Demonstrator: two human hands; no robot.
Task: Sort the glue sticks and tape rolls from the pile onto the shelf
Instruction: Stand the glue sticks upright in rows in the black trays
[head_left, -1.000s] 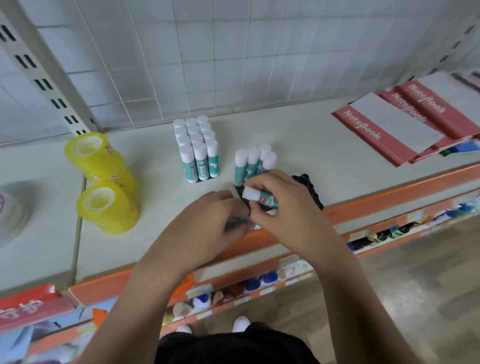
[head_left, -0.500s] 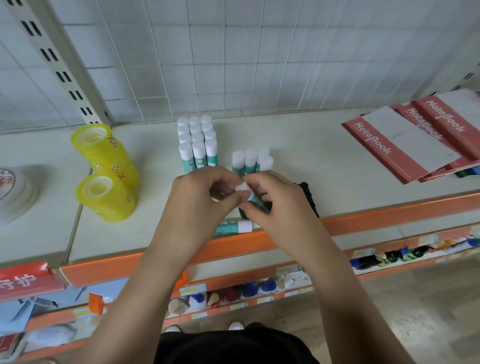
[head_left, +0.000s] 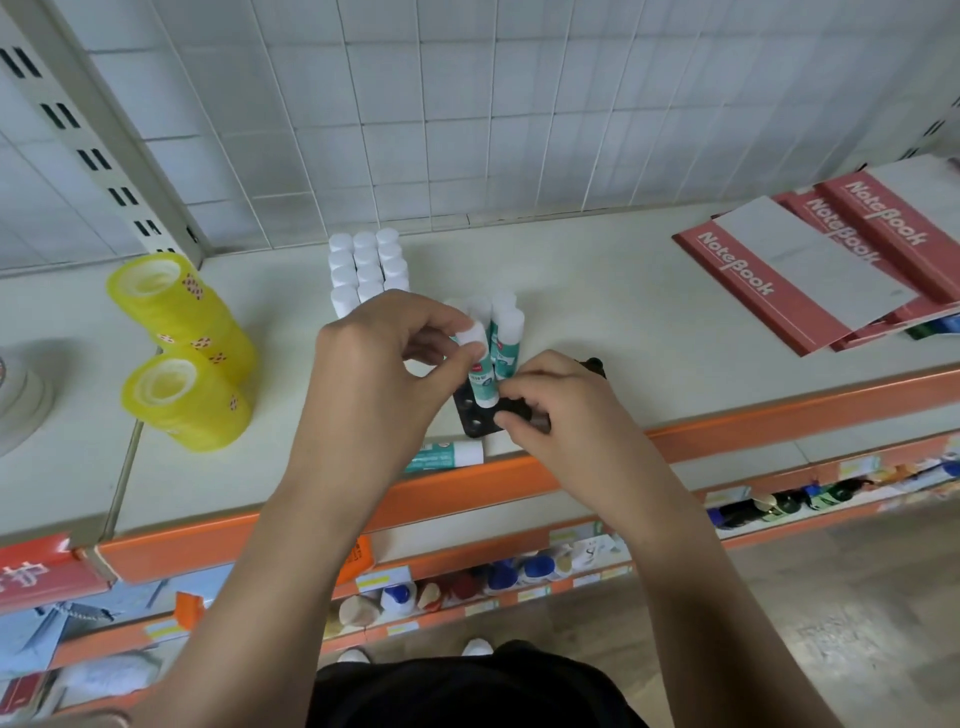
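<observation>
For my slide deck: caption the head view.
Left hand holds a glue stick upright on a black holder gripped by the right hand.

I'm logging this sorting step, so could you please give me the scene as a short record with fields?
left hand: pinches the held glue stick by its white cap, base down at the black tray
right hand: grips the black tray's near edge
lying glue stick: on its side near the shelf front edge
full glue block: upright, behind the left hand
tape rolls: yellow, two stacks at left
notebooks: red, overlapping at right
</observation>
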